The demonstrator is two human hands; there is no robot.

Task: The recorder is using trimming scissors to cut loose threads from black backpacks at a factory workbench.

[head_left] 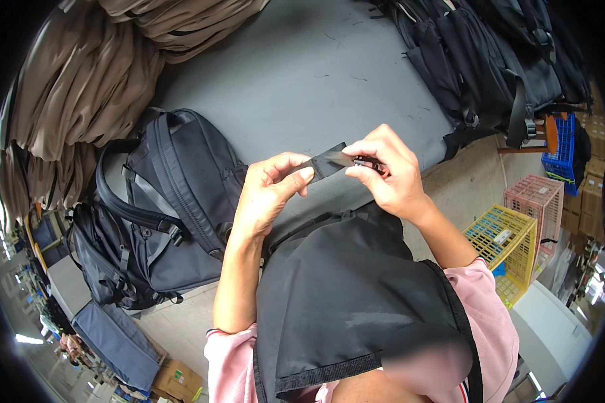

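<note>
My left hand (pixel 269 191) pinches the end of a flat black strap (pixel 319 171) between thumb and fingers, above the near edge of the grey table. Closed around a small pair of thread snips (pixel 368 163) with dark handles, my right hand (pixel 391 171) holds their silvery blades against the strap. Where the strap leads beyond my fingers is hidden. A black apron (pixel 356 275) covers my front below both hands. Left of my left hand lies a black backpack (pixel 188 174) with its straps and buckles facing up.
Brown fabric pieces (pixel 81 80) are heaped at the far left of the grey table (pixel 269 87). Black backpacks (pixel 477 60) pile up at the far right. Yellow (pixel 501 232), pink (pixel 538 195) and blue crates (pixel 561 151) stand on the right. Loose thread ends lie on the tabletop.
</note>
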